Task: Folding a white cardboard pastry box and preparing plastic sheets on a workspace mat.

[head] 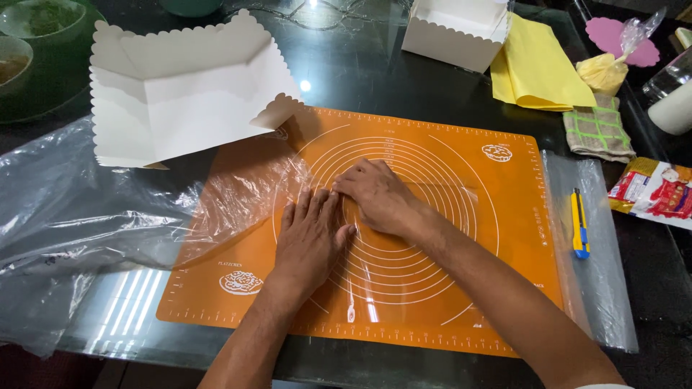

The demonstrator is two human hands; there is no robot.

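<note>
This looks like a home kitchen or dining table set up for baking. An orange silicone baking mat (432, 238) with printed circles and ruler marks lies in the middle of a dark glass table (346, 65). White scalloped cake boxes (187, 94) stand at the upper left and top centre. A filled piping bag (605, 68), a checked dishcloth (598, 133) and bowls of food (29, 29) sit along the upper edges.
</note>
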